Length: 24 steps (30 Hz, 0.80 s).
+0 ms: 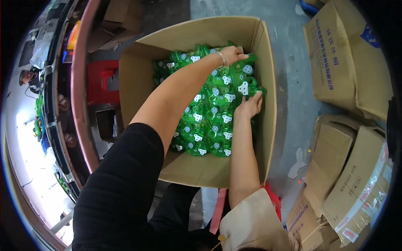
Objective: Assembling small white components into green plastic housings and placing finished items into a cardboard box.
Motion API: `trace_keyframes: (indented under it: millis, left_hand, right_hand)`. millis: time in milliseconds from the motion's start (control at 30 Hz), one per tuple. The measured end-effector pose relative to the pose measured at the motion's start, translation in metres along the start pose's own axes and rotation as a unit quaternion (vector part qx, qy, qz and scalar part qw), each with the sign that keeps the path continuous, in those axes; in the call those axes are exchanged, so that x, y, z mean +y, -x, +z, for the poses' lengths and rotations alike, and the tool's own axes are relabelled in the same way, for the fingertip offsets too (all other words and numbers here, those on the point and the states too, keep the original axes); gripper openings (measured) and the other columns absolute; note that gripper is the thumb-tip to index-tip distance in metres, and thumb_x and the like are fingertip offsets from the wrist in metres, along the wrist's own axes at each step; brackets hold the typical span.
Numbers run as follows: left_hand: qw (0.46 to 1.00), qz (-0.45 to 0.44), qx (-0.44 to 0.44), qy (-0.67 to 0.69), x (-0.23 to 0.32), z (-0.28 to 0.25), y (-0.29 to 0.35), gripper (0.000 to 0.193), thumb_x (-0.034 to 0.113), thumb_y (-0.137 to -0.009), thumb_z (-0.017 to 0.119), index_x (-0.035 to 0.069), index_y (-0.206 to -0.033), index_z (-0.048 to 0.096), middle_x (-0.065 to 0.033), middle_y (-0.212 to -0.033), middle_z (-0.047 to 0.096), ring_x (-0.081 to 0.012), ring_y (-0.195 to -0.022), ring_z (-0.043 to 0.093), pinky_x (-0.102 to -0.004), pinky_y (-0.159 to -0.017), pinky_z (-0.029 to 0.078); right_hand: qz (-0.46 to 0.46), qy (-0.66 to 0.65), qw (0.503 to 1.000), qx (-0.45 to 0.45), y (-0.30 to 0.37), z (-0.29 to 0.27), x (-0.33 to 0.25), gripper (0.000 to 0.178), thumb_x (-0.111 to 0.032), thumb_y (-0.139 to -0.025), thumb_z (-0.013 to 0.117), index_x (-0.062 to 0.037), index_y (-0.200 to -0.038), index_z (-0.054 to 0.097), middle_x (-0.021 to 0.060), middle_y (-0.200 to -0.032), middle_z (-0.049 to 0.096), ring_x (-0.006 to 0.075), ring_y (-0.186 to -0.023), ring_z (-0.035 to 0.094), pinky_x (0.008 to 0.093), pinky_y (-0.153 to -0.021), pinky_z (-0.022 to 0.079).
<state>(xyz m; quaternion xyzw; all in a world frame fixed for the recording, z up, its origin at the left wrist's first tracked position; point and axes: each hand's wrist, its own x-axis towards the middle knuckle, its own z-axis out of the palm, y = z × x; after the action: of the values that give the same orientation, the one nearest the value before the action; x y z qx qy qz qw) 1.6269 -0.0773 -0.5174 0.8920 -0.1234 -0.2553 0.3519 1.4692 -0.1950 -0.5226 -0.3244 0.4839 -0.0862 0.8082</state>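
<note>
A deep cardboard box (pixel 268 138) stands before me, holding several rows of see-through green plastic pieces (pixel 209 113) with white plates on them. At its far right corner, my left hand (pixel 232 55) is closed on the upper end of one such green plastic piece (pixel 238 77). The lower end of that piece is in my right hand (pixel 250 107), thumb and fingers around it. The held piece lies over the others, close to the box's right wall. My left forearm crosses above the rows and hides part of them.
Cardboard cartons (pixel 335 54) and flattened boxes (pixel 356 184) stand along the right. To the left are a red plastic stool (pixel 104 81), a small dark bin (pixel 106 125) and a pink beam (pixel 79 83). Beyond the beam sits another person (pixel 31 79).
</note>
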Motion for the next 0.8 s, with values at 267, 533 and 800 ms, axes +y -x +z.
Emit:
trace_keyframes:
  millis: [267, 533, 800]
  left_hand:
    - [0.999, 0.023, -0.037, -0.004, -0.054, 0.050, -0.085, 0.054, 0.052, -0.081, 0.051, 0.002, -0.097, 0.062, -0.0183, -0.094, 0.062, -0.0310, -0.091, 0.058, -0.0362, -0.082, 0.043]
    - [0.992, 0.038, -0.030, -0.116, -0.078, 0.073, -0.111, 0.051, 0.049, -0.085, 0.045, 0.004, -0.101, 0.061, -0.0176, -0.096, 0.061, -0.0332, -0.093, 0.056, -0.0383, -0.083, 0.043]
    - [0.991, 0.020, -0.044, -0.127, -0.092, 0.093, -0.125, 0.042, 0.041, -0.088, 0.043, 0.005, -0.103, 0.060, -0.0189, -0.099, 0.060, -0.0346, -0.095, 0.055, -0.0401, -0.084, 0.043]
  right_hand:
    - [-0.063, 0.020, 0.994, 0.092, -0.066, 0.010, 0.044, 0.036, -0.025, -0.089, 0.052, -0.0015, -0.116, 0.049, 0.0116, -0.114, 0.053, 0.0221, -0.097, 0.053, 0.0353, -0.083, 0.041]
    - [-0.093, 0.080, 0.984, 0.129, -0.107, 0.009, 0.069, 0.036, -0.023, -0.090, 0.049, 0.0011, -0.117, 0.049, 0.0142, -0.116, 0.052, 0.0242, -0.095, 0.053, 0.0353, -0.083, 0.044]
    - [-0.049, 0.213, 0.959, 0.182, -0.138, 0.010, 0.082, 0.038, -0.020, -0.090, 0.041, 0.0082, -0.115, 0.047, 0.0201, -0.120, 0.048, 0.0297, -0.104, 0.051, 0.0394, -0.088, 0.043]
